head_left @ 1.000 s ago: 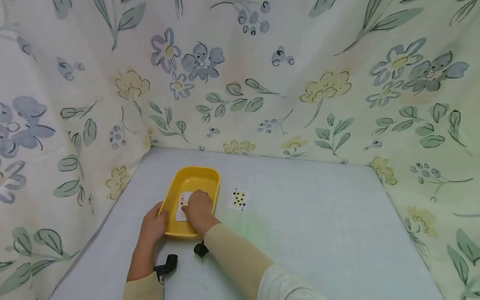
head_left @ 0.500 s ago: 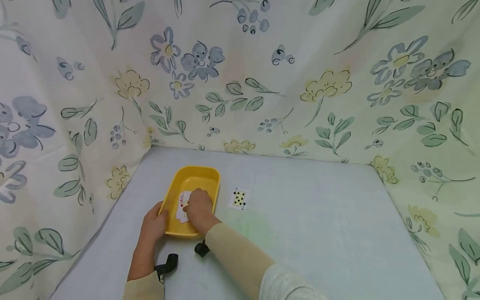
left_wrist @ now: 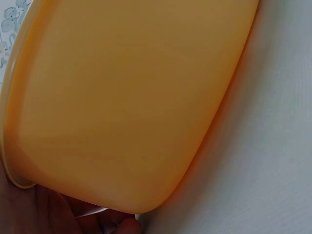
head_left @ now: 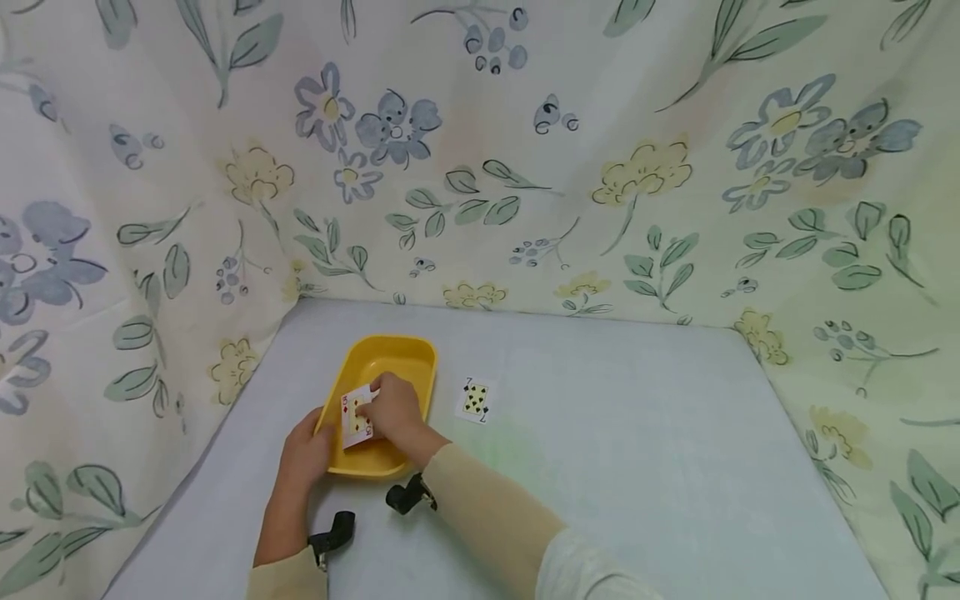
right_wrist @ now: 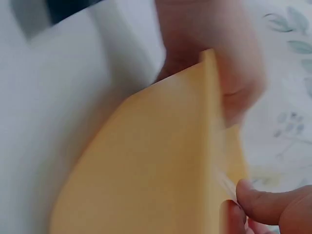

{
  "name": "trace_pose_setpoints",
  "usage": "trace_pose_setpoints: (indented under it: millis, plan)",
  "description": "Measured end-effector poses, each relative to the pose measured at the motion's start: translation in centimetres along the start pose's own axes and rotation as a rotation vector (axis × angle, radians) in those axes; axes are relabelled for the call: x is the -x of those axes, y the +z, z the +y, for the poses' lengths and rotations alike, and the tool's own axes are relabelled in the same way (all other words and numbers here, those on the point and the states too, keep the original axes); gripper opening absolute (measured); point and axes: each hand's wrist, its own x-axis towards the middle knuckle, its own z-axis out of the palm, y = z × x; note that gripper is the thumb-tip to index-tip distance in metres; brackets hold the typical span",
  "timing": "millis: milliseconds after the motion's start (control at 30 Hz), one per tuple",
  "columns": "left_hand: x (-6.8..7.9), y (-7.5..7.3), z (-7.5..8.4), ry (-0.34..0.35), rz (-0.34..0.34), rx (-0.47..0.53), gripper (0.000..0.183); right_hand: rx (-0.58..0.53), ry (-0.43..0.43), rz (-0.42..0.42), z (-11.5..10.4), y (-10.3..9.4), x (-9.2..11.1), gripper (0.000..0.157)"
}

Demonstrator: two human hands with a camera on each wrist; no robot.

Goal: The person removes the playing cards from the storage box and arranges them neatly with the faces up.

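In the head view, my right hand (head_left: 397, 408) reaches into a shallow yellow plastic tray (head_left: 401, 343) and pinches playing cards (head_left: 352, 425). The face-up top card has red corner marks, and its right edge lies behind my fingers. The right wrist view shows my thumb (right_wrist: 263, 200) against a thin pale edge beside the tray wall. My left hand (head_left: 306, 450) grips the tray's left rim, thumb over the top; in the left wrist view, the tray's side (left_wrist: 131, 107) fills most of the picture, with fingers at the lower left.
A seven of spades (head_left: 476, 399) lies face up on the pale tabletop (head_left: 637, 442), just right of the tray. Floral cloth (head_left: 480, 208) hangs along the back and sides. Black wrist cameras (head_left: 332, 532) sit on both forearms.
The cards have shifted left and been lifted at a slant in my right hand, which has moved slightly up and left. The left hand keeps its hold on the tray.
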Motion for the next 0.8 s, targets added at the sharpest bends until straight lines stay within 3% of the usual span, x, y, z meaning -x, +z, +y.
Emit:
trace_pose_setpoints:
  millis: [300, 467, 800]
  plan:
    - [0.0, 0.0, 0.0, -0.017, -0.005, -0.014, 0.054, -0.216, -0.007, -0.065, 0.4, -4.2, 1.3, 0.035]
    - [0.0, -0.2, -0.1, -0.008, -0.004, -0.014, 0.053, -0.282, -0.03, -0.085, 2.1, -6.4, 1.4, 0.038]
    - [0.1, -0.1, 0.1, -0.027, -0.017, -0.002, 0.055, -0.385, 0.057, -0.026, 6.9, -10.4, 2.0, 0.04]
